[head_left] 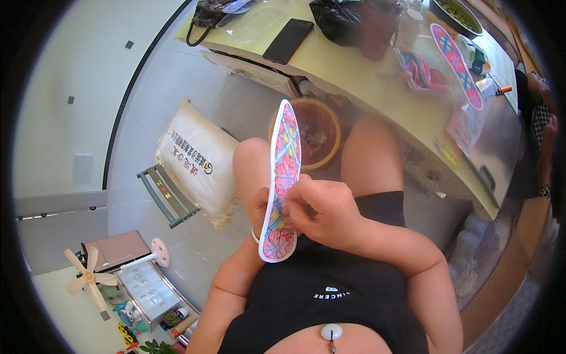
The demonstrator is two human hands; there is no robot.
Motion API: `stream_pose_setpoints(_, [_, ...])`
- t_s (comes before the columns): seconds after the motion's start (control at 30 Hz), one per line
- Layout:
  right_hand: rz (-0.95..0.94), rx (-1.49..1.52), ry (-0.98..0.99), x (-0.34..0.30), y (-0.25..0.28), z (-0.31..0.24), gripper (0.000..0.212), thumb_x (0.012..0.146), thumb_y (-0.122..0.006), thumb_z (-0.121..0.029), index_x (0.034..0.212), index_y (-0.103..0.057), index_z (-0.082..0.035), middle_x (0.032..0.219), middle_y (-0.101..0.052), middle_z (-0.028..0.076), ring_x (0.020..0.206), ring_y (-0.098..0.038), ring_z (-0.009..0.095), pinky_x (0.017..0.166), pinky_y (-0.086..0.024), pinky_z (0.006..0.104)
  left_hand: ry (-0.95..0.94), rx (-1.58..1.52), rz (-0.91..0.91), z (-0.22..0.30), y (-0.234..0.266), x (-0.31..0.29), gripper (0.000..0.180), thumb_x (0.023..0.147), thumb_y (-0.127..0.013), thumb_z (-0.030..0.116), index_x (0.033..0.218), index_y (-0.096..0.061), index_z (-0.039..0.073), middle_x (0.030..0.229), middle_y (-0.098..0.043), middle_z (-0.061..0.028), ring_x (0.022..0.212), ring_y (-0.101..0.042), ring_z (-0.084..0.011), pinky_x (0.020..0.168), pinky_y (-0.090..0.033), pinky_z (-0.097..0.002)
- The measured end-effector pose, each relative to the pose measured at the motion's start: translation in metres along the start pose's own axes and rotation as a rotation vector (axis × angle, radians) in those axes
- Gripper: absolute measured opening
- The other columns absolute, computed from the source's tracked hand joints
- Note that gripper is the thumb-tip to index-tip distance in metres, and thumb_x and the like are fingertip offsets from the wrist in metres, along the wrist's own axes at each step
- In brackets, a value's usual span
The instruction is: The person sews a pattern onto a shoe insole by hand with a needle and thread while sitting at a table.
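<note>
An embroidered insole (286, 154) with a white rim and a red, blue and yellow pattern stands nearly upright over my lap. My left hand (260, 203) grips it from behind at the left edge, its fingers mostly hidden by the insole. On the front, my right hand (325, 207) is closed, with thumb and fingertips pinched together against the stitched face. Whatever lies in that pinch is too small to make out. A second insole (458, 66) of similar pattern lies on the table to the right.
On the yellowish table (354, 76) are a phone (288, 41), a black plastic bag (337, 22), a dark red container (378, 30) and pink thread or cloth (425, 74). A round basin (330, 144) stands below. Left are a green stool (168, 195) and a pale sack (200, 162).
</note>
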State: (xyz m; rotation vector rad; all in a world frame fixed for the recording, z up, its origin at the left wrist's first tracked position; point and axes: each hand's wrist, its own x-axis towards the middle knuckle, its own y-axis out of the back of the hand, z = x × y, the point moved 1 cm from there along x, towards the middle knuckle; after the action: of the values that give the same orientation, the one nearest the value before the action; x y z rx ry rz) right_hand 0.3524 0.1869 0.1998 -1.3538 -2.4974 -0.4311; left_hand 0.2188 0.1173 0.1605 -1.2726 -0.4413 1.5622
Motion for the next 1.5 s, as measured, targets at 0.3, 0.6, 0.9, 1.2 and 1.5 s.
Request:
stream_pose_setpoints(0.3, [0.043,0.025,0.075,0.0,0.001,-0.001,0.015,0.077,-0.068,0.002,0.08,-0.054,-0.003,0.063,-0.056,0.014,0.057,-0.059,0.032,0.054,-0.048,0.0378,-0.045,0.121,0.233,-0.003,-0.006,-0.004,0.045,0.089,-0.049,0.042,0.105,-0.056,0.001,0.065,-0.049,0.0002,0.044,-0.041,-0.0092,0.04,-0.035,-0.0217])
stream_pose_setpoints(0.6, [0.031,0.007,0.087,0.001,0.003,0.0,0.015,0.077,-0.068,0.001,0.08,-0.055,-0.003,0.064,-0.057,0.014,0.057,-0.06,0.031,0.055,-0.049,0.0382,-0.051,0.03,0.227,-0.003,-0.01,-0.004,0.048,0.087,-0.05,0.038,0.115,-0.058,0.0,0.07,-0.057,-0.0027,0.051,-0.052,-0.0119,0.044,-0.042,-0.0218])
stream_pose_setpoints(0.9, [0.029,-0.004,0.106,0.001,0.006,-0.001,0.014,0.078,-0.068,0.001,0.081,-0.055,-0.003,0.063,-0.057,0.013,0.057,-0.06,0.032,0.055,-0.049,0.0377,-0.027,0.026,0.157,-0.003,-0.002,-0.001,0.047,0.082,-0.051,0.037,0.111,-0.058,0.001,0.065,-0.053,-0.0017,0.047,-0.047,-0.0118,0.041,-0.039,-0.0221])
stream_pose_setpoints(1.2, [0.037,0.036,0.05,-0.003,0.003,0.001,0.014,0.078,-0.069,0.0,0.082,-0.055,-0.003,0.065,-0.058,0.013,0.06,-0.062,0.032,0.056,-0.05,0.037,-0.042,0.009,0.03,-0.004,0.001,0.001,0.049,0.081,-0.052,0.037,0.114,-0.055,0.0,0.063,-0.048,-0.0014,0.044,-0.043,-0.0118,0.039,-0.036,-0.0229])
stream_pose_setpoints(1.5, [-0.055,0.474,-0.402,-0.009,0.019,0.026,0.005,0.093,-0.062,-0.005,0.093,-0.06,-0.001,0.077,-0.058,0.003,0.067,-0.053,0.01,0.061,-0.044,0.024,-0.271,0.303,-0.019,0.018,-0.025,-0.001,0.041,0.086,-0.063,0.011,0.122,-0.05,-0.001,0.1,-0.063,-0.0087,0.082,-0.062,-0.016,0.072,-0.051,-0.027])
